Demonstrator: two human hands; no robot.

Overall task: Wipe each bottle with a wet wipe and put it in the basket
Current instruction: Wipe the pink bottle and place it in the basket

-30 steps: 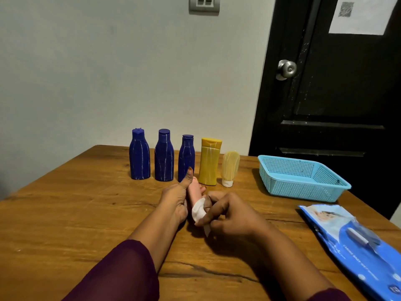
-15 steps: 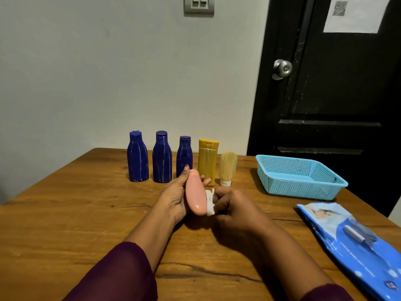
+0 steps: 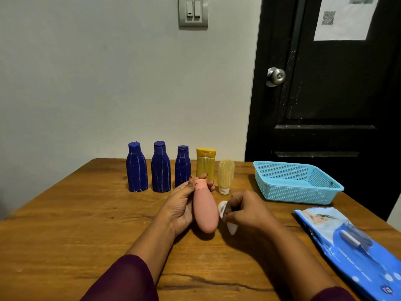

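Left hand (image 3: 181, 208) grips pink bottle (image 3: 205, 210), cap at 12 o'clock; right hand (image 3: 247, 211) pinches wipe (image 3: 223, 208) beside it.

A domestic room was indicated by a wooden surface (image 3: 65, 224) and, beyond the fingers (image 3: 237, 200), a wall switch (image 3: 193, 13) and a black knobbed door (image 3: 325, 101).

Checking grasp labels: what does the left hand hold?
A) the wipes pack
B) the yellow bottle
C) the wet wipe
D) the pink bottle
D: the left hand grips the pink bottle above the table, while the right hand pinches the wet wipe beside it.
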